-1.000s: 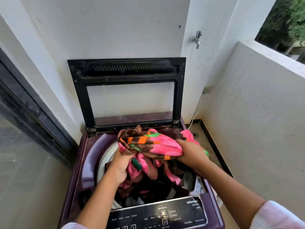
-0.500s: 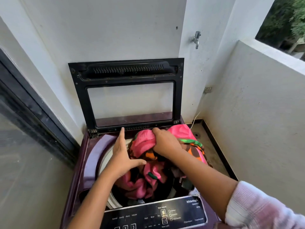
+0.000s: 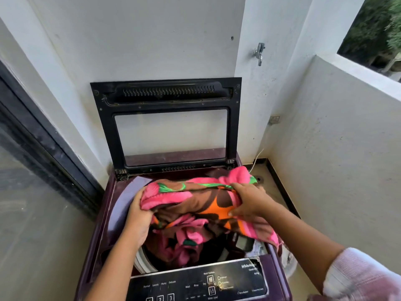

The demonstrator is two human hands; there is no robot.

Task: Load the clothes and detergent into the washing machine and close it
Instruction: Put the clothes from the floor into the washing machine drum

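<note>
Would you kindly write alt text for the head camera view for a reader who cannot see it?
Two hands, left hand and right hand, grip a pink, brown and orange floral cloth over the open drum of a purple top-load washing machine. Its glass lid stands upright against a white wall.

The cloth [image 3: 195, 205] hides the drum; the control panel [image 3: 195, 285] is cropped below.
</note>
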